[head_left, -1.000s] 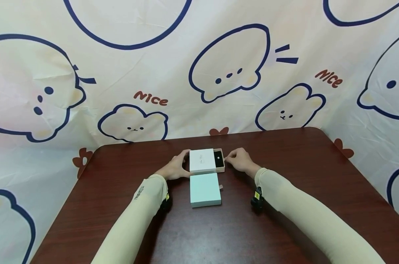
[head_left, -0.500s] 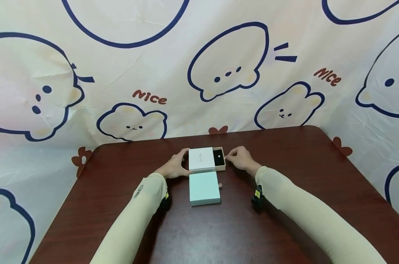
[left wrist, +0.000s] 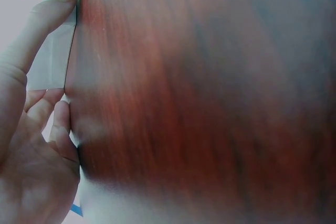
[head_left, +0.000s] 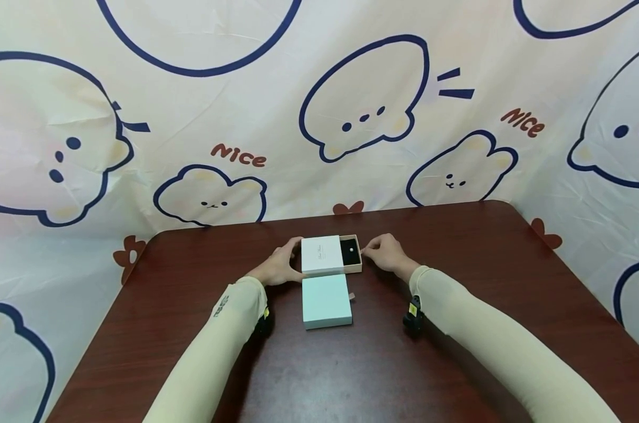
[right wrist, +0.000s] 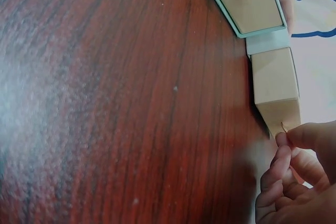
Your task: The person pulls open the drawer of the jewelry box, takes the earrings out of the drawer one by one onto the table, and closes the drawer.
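In the head view, a white jewelry box (head_left: 319, 256) lies flat on the table, its beige drawer (head_left: 358, 268) partly out to the right. Black lining with a small pale round piece (head_left: 351, 249) shows inside the drawer. My left hand (head_left: 277, 267) grips the box's white sleeve at its left end; in the left wrist view the thumb (left wrist: 50, 17) lies along the near side and fingers curl behind. My right hand (head_left: 387, 254) pinches the drawer's small ribbon tab (right wrist: 284, 127) between thumb and forefinger. A mint-green box (head_left: 327, 301) sits directly in front of the white one.
From the green box's right side sticks a short ribbon tab (head_left: 352, 296). Both boxes stand on a dark reddish-brown wooden table (head_left: 404, 376). A cartoon-printed cloth (head_left: 277, 117) hangs behind and beside it.
The drawer has slid slightly farther right out of the white sleeve, with my right hand on its tab. My left hand keeps its hold. The head view shifts a little.
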Motion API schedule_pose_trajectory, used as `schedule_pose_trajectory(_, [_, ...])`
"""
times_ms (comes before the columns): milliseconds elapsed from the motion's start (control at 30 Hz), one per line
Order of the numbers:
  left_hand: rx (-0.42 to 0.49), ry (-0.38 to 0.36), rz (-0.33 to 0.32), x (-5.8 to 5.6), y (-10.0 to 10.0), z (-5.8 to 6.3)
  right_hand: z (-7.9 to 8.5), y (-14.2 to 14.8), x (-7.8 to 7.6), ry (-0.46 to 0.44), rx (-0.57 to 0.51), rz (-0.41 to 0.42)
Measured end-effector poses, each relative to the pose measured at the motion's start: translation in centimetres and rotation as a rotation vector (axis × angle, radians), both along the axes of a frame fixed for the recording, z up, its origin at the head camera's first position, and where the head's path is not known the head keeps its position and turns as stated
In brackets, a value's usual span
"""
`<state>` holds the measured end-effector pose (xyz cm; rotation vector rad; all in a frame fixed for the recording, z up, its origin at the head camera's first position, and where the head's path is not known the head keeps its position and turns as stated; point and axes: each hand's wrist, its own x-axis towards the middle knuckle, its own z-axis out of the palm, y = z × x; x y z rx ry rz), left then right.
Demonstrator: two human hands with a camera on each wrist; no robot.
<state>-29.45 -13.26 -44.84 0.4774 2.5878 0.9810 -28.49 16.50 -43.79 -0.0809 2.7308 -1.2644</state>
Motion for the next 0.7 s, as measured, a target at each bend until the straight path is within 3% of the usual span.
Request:
schedule_pose_trajectory(367, [0.009, 0.004, 0.001, 0.03, -0.10, 0.07, 0.25, 0.21, 0.02, -0.007, 0.008, -0.008])
schedule_pose_trajectory(700, [0.036, 0.016, -0.039, 0.01, -0.17, 0.16, 0.08, 0.52, -0.26, -0.020, 0.023, -0.007])
